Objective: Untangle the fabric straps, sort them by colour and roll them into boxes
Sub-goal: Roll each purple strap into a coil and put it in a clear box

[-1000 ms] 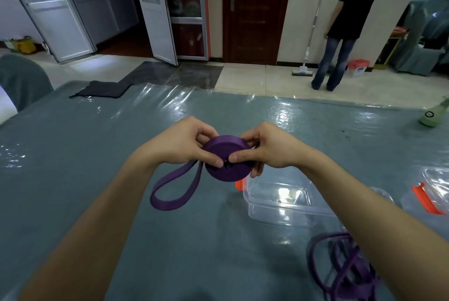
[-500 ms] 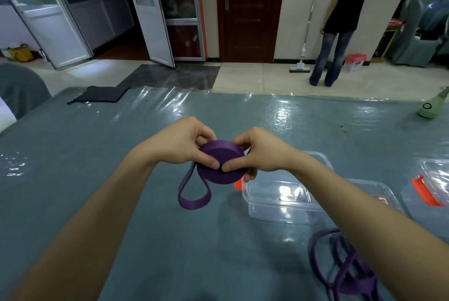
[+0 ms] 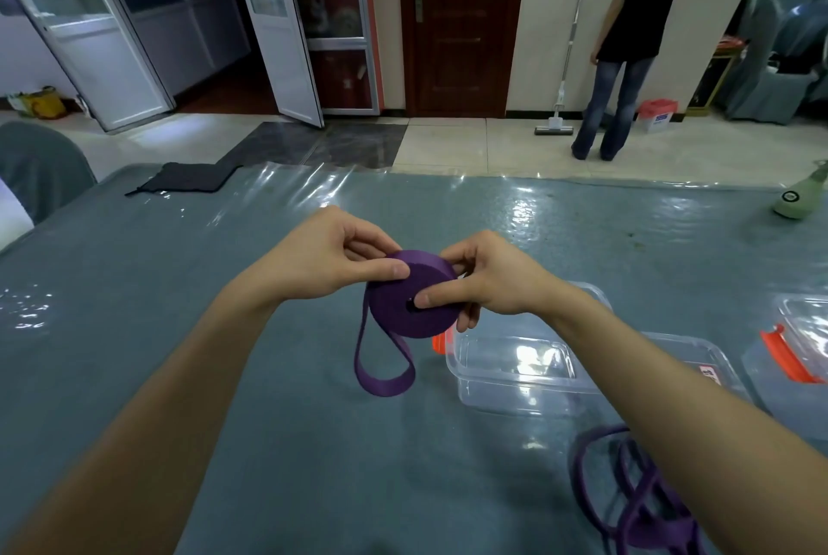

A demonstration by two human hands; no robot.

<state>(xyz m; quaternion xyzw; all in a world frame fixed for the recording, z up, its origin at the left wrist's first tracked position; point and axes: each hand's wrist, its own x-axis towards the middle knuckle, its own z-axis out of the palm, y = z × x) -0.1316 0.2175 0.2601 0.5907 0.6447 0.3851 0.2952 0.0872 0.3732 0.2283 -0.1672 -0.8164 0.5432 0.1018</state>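
Shorter now than a second ago, the loose tail [image 3: 381, 371] of purple strap hangs as a small loop straight beneath the roll [image 3: 412, 294], where before it swung out long and low to the left; both hands have kept their grip throughout. That roll is held up over the table [image 3: 134, 285], near its middle, flat face turned toward the wearer. The left hand [image 3: 322, 258] pinches its upper left rim between thumb and curled fingers. The right hand [image 3: 488, 281] presses its thumb on the face just beside the centre hole, with the other fingers wrapped round the back. Just right of the roll and below it sits a clear box [image 3: 515, 371], open top up, an orange clasp [image 3: 441, 341] on its near-left end; light glares off its bare floor. A second box [image 3: 802, 357] with an orange clasp of its own stands further right, cut by the frame edge, and I cannot tell what it holds. A tangle [image 3: 627, 505] of purple strap lies on the table at the lower right, partly under the right forearm, outside both boxes. A dark cloth [image 3: 188, 178] rests on the far left corner, a pale green bottle [image 3: 802, 196] on the far right. Beyond the table someone in a black top [image 3: 636, 39] stands facing the wall beside a mop [image 3: 564, 61].
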